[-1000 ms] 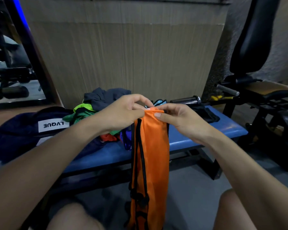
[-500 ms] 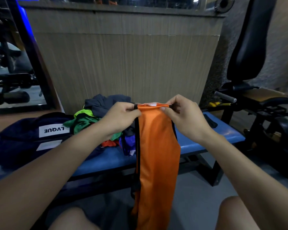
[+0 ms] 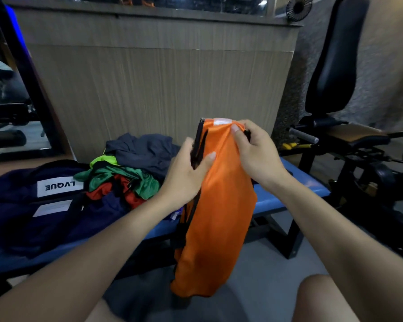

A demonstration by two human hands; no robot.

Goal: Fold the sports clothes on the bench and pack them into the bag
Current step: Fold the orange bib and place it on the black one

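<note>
An orange sports garment with black trim (image 3: 219, 205) hangs in front of me, over the front edge of the blue bench (image 3: 296, 184). My right hand (image 3: 254, 154) pinches its top right corner near a white label. My left hand (image 3: 186, 175) grips its left black-trimmed edge a little lower down. Behind my left hand a pile of clothes (image 3: 130, 168), grey, green, red and neon yellow, lies on the bench. The dark navy bag (image 3: 28, 205) with a white "LVQUE" label sits at the bench's left end.
A wood-panelled wall (image 3: 161, 89) rises right behind the bench. A black gym seat machine (image 3: 335, 89) stands at the right, with a padded roller sticking out toward the bench. Gym gear shows at the far left. My knees are at the bottom edge.
The garment has been lifted higher. My left hand slid from the top corner down along the black-trimmed left edge. My right hand kept its pinch at the top.
</note>
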